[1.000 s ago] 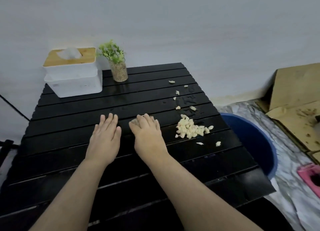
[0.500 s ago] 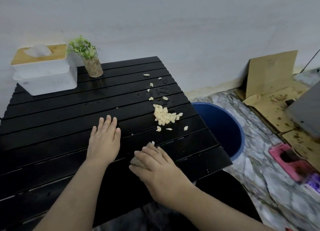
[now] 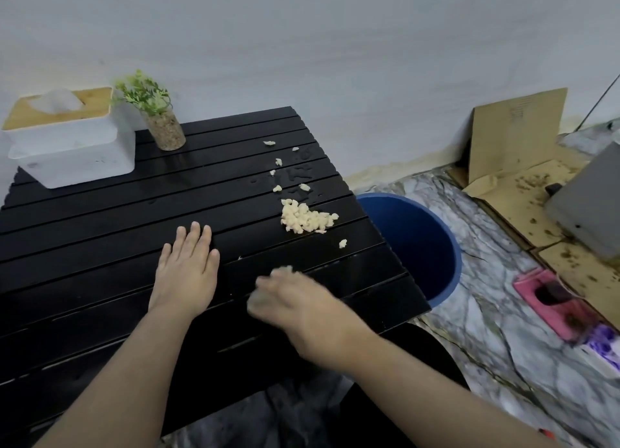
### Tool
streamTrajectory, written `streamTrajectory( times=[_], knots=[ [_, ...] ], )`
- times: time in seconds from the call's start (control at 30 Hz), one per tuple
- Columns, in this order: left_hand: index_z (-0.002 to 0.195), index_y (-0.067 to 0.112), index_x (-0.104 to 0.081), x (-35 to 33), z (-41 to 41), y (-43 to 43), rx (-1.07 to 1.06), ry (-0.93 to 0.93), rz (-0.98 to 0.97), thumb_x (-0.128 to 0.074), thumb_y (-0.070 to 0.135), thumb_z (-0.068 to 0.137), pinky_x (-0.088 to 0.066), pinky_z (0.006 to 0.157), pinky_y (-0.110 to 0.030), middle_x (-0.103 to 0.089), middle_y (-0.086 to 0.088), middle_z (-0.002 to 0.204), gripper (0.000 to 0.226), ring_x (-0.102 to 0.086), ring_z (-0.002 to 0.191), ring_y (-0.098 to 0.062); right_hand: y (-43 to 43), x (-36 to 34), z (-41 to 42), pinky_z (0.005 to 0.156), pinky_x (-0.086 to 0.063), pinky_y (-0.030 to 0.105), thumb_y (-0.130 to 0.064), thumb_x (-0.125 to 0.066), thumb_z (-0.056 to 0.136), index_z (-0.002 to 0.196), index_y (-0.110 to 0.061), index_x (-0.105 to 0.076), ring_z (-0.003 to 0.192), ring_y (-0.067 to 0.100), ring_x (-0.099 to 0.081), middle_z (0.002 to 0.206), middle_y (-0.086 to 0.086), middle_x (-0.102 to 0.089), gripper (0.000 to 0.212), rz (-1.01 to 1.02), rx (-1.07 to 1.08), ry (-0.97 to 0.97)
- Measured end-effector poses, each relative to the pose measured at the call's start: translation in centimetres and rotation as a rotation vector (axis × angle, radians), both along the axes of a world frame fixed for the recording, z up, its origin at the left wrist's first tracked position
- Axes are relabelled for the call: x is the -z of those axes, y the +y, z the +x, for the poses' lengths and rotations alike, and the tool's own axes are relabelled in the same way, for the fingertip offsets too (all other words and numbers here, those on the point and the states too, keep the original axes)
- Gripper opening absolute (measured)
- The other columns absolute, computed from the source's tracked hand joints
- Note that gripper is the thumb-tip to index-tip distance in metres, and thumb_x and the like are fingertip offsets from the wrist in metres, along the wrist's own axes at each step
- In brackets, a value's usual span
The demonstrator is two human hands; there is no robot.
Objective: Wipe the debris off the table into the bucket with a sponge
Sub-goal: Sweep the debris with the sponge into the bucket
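A black slatted table (image 3: pixel 100 246) carries a heap of pale yellow debris (image 3: pixel 305 217) near its right edge, with several loose crumbs trailing toward the far edge. A blue bucket (image 3: pixel 432 246) stands on the floor just right of the table. My left hand (image 3: pixel 188 269) lies flat on the slats, fingers together. My right hand (image 3: pixel 295 303), blurred by motion, presses a greyish sponge (image 3: pixel 256 301) onto the table near the front right corner, below the heap. Most of the sponge is hidden under the fingers.
A white tissue box with a wooden lid (image 3: pixel 67 139) and a small potted plant (image 3: pixel 161 118) stand at the table's far left. Cardboard sheets (image 3: pixel 516 165), a grey box (image 3: pixel 590 202) and a pink object (image 3: pixel 553 300) lie on the marble floor to the right.
My right hand pulled the sponge back from beside the heap toward the front edge, then shifted slightly right. The left hand stayed flat. The camera turned right.
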State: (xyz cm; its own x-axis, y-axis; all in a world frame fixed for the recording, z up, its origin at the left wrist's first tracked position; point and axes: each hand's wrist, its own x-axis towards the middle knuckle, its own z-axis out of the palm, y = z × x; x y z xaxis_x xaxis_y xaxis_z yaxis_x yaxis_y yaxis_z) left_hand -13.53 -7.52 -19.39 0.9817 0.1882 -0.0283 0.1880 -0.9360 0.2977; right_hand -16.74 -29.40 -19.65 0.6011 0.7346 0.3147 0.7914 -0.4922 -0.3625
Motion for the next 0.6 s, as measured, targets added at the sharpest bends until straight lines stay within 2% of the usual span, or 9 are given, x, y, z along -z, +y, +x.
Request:
streamTrajectory(
  times=[0.1, 0.2, 0.3, 0.37, 0.47, 0.53, 0.6],
  knots=[
    [0.146, 0.019, -0.01, 0.1, 0.1, 0.0, 0.0, 0.005, 0.017, -0.018, 0.035, 0.096, 0.003, 0.118, -0.035, -0.003, 0.001, 0.158, 0.052, 0.006, 0.145, -0.014, -1.6, 0.5, -0.2, 0.109, -0.029, 0.048, -0.013, -0.039, 0.084, 0.121, -0.023, -0.057, 0.129, 0.03, -0.043, 0.134, 0.007, -0.053, 0.042, -0.031, 0.038, -0.026],
    [0.146, 0.019, -0.009, 0.1, 0.0, -0.1, -0.005, 0.02, 0.022, -0.017, 0.035, 0.096, 0.004, 0.118, -0.035, -0.002, 0.002, 0.158, 0.053, 0.007, 0.145, -0.014, -2.6, 0.4, 4.3, 0.096, -0.044, 0.051, -0.006, -0.045, 0.085, 0.112, -0.012, -0.065, 0.116, 0.033, -0.053, 0.121, 0.014, -0.061, 0.034, 0.005, 0.134, 0.014],
    [0.146, 0.019, -0.009, -0.1, 0.0, -0.1, -0.004, 0.027, 0.02, -0.017, 0.035, 0.096, 0.003, 0.119, -0.036, -0.002, 0.002, 0.158, 0.053, 0.006, 0.145, -0.014, -3.5, -0.7, 6.6, 0.087, -0.049, 0.046, 0.0, -0.053, 0.086, 0.112, -0.008, -0.066, 0.109, 0.032, -0.056, 0.117, 0.017, -0.061, 0.03, 0.056, 0.249, 0.048],
    [0.146, 0.02, -0.01, -0.3, 0.1, -0.2, -0.014, 0.03, 0.013, -0.018, 0.035, 0.096, 0.002, 0.119, -0.037, -0.004, 0.002, 0.158, 0.052, 0.005, 0.145, -0.014, -4.5, -1.7, 5.7, 0.094, -0.046, 0.044, -0.001, -0.052, 0.089, 0.118, -0.011, -0.062, 0.115, 0.029, -0.053, 0.123, 0.016, -0.058, 0.033, 0.101, 0.251, 0.048],
    [0.146, 0.022, -0.013, -0.6, 0.5, -0.7, -0.026, 0.008, -0.012, -0.021, 0.036, 0.096, 0.001, 0.119, -0.038, -0.008, 0.004, 0.157, 0.052, 0.001, 0.145, -0.014, -6.8, -2.1, 2.9, 0.108, -0.035, 0.041, -0.005, -0.051, 0.089, 0.124, -0.016, -0.058, 0.126, 0.024, -0.045, 0.131, 0.012, -0.055, 0.037, 0.04, 0.085, 0.041],
    [0.146, 0.022, -0.013, -0.8, 1.3, -1.8, 0.016, -0.024, -0.039, -0.021, 0.036, 0.096, 0.0, 0.118, -0.038, -0.01, 0.005, 0.157, 0.052, 0.0, 0.145, -0.013, -8.2, -1.4, 1.6, 0.112, -0.027, 0.046, -0.02, -0.048, 0.093, 0.129, -0.03, -0.051, 0.135, 0.02, -0.033, 0.14, 0.001, -0.046, 0.038, -0.094, 0.044, 0.065],
    [0.146, 0.022, -0.013, -1.2, 2.7, -2.9, 0.044, -0.04, -0.083, -0.02, 0.036, 0.096, 0.001, 0.118, -0.037, -0.008, 0.005, 0.157, 0.052, 0.003, 0.145, -0.013, -8.9, -0.6, 2.1, 0.112, -0.023, 0.046, -0.036, -0.04, 0.094, 0.131, -0.039, -0.045, 0.139, 0.019, -0.025, 0.146, -0.005, -0.039, 0.037, -0.164, 0.116, 0.089]
  ],
)
